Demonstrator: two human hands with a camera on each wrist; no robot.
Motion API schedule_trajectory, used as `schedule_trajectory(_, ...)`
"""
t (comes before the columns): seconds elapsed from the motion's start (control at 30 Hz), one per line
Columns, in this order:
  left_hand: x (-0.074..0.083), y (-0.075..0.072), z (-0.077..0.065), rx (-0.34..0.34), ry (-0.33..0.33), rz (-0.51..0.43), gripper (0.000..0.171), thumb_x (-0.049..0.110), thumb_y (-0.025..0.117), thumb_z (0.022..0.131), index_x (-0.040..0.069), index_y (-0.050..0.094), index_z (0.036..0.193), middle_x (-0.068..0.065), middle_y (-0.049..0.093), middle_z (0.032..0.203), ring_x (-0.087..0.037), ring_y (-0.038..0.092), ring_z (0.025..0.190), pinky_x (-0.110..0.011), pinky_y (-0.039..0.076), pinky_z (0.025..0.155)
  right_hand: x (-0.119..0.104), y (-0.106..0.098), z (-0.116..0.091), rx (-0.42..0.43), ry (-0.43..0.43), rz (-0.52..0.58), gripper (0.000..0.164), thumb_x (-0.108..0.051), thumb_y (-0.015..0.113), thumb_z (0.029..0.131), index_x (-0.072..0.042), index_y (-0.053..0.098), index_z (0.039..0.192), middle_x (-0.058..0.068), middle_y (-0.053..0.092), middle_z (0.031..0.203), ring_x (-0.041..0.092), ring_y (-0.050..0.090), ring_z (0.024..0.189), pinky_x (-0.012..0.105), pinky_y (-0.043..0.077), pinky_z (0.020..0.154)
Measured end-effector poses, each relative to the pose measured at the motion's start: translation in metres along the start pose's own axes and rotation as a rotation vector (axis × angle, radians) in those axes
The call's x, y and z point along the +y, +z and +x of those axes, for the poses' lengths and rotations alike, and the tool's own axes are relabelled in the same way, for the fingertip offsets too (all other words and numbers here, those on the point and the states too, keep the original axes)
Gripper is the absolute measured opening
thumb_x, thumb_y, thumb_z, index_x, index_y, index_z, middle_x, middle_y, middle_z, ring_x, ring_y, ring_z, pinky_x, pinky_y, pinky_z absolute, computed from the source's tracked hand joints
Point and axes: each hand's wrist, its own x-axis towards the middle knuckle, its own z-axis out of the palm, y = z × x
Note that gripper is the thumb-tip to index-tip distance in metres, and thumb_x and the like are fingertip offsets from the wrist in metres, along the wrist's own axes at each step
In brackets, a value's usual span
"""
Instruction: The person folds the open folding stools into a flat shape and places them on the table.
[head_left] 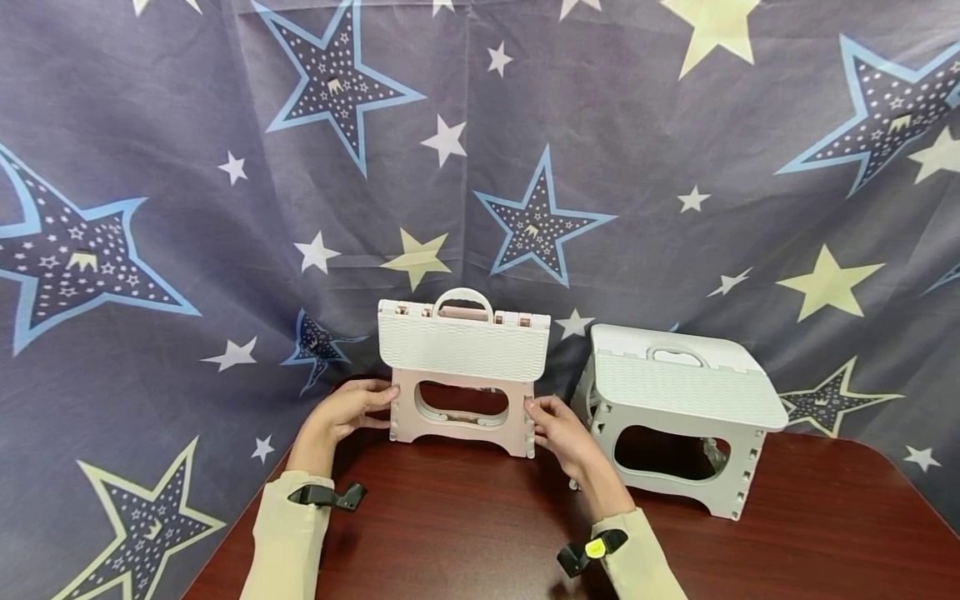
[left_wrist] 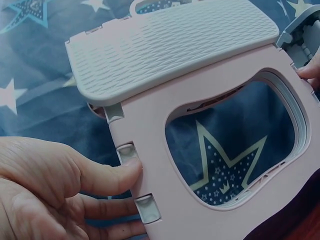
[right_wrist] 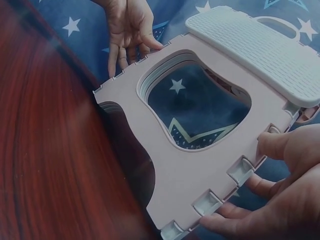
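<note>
A pink and white folding step stool (head_left: 461,346) stands upright at the back of the table, its white textured seat half hanging down at the front. Below the seat, the pink leg panel (left_wrist: 150,125) has a large oval opening. My left hand (head_left: 351,410) grips the left side edge of this panel, thumb on the front and fingers behind. On the other side my right hand (head_left: 564,433) holds the right edge, its thumb (right_wrist: 272,145) on the front and its fingers around the hinged edge. The stool's handle (right_wrist: 280,22) loops up from the top.
A second folding stool (head_left: 682,387), pale grey-green and white, stands unfolded to the right, close to my right forearm. The dark red wooden table (head_left: 450,533) ends at a star-printed cloth (head_left: 525,125) hanging behind.
</note>
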Motion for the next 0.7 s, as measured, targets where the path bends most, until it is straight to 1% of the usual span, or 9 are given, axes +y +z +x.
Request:
schedule_trajectory(0.1, 0.006, 0.001, -0.004, -0.004, -0.002, 0.017, 0.056, 0.017, 0.055, 0.105, -0.019, 0.037, 0.144, -0.023, 0.056, 0.136, -0.036, 0.055, 0.128, -0.058, 0.054, 0.100, -0.003, 0.000, -0.002, -0.004, 0.004, -0.004, 0.025, -0.022, 0.054, 0.107, 0.000, 0.050, 0.117, 0.005, 0.052, 0.103, 0.022, 0.052, 0.094, 0.038, 0.048, 0.091)
schedule_trajectory(0.23, 0.013, 0.003, -0.008, -0.007, -0.010, 0.026, 0.057, 0.017, 0.054, 0.105, -0.019, 0.035, 0.145, -0.032, 0.046, 0.146, -0.043, 0.048, 0.136, -0.057, 0.054, 0.101, -0.006, 0.000, -0.004, -0.012, 0.011, -0.006, 0.026, -0.024, 0.053, 0.107, 0.000, 0.048, 0.117, 0.005, 0.052, 0.102, 0.021, 0.052, 0.094, 0.039, 0.049, 0.092)
schedule_trajectory(0.33, 0.016, 0.005, -0.010, 0.003, -0.020, 0.025, 0.057, 0.017, 0.054, 0.105, -0.019, 0.035, 0.145, -0.033, 0.044, 0.147, -0.043, 0.048, 0.135, -0.057, 0.054, 0.101, -0.009, 0.000, -0.006, -0.016, 0.010, -0.007, 0.027, -0.024, 0.053, 0.107, 0.000, 0.048, 0.118, 0.005, 0.052, 0.102, 0.020, 0.052, 0.094, 0.039, 0.049, 0.092)
schedule_trajectory(0.5, 0.020, 0.005, -0.013, 0.003, -0.019, 0.033, 0.057, 0.017, 0.054, 0.105, -0.020, 0.035, 0.145, -0.033, 0.046, 0.145, -0.040, 0.050, 0.133, -0.057, 0.053, 0.101, -0.013, 0.002, -0.009, -0.016, 0.007, -0.016, 0.027, -0.024, 0.052, 0.107, 0.001, 0.048, 0.118, 0.006, 0.052, 0.103, 0.020, 0.053, 0.093, 0.037, 0.049, 0.091)
schedule_trajectory(0.6, 0.023, 0.006, -0.015, -0.005, -0.018, 0.040, 0.058, 0.017, 0.053, 0.105, -0.021, 0.034, 0.145, -0.035, 0.045, 0.145, -0.045, 0.048, 0.135, -0.058, 0.054, 0.101, -0.015, 0.003, -0.011, -0.007, 0.004, -0.025, 0.028, -0.023, 0.051, 0.108, 0.002, 0.047, 0.119, 0.006, 0.052, 0.102, 0.020, 0.053, 0.093, 0.036, 0.050, 0.089)
schedule_trajectory(0.7, 0.027, 0.007, -0.018, -0.021, -0.022, 0.051, 0.060, 0.018, 0.051, 0.106, -0.022, 0.031, 0.146, -0.038, 0.041, 0.148, -0.050, 0.043, 0.138, -0.058, 0.053, 0.101, -0.018, 0.004, -0.013, 0.003, 0.000, -0.034, 0.029, -0.023, 0.050, 0.108, 0.004, 0.047, 0.120, 0.008, 0.053, 0.102, 0.020, 0.054, 0.093, 0.036, 0.051, 0.089)
